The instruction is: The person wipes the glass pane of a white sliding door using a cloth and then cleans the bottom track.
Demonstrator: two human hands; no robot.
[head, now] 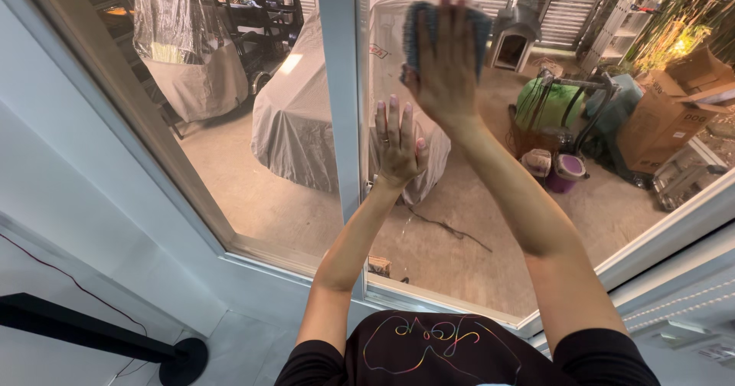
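Note:
My right hand (445, 58) is raised high and presses a blue-grey cloth (419, 20) flat against the window glass (490, 164). The cloth shows around my fingers at the top of the pane. Lower down, my left hand (398, 143) lies with fingers together and palm flat on the same glass, just right of the white upright frame bar (341, 103). It holds nothing, and a ring shows on one finger.
Through the glass, a car under a grey cover (295, 118), a covered cart (187, 45), cardboard boxes (666, 114), a small pet house (513, 42) and a green bag (547, 103). Indoors, a white sill (268, 260) and a black stand base (184, 359) at lower left.

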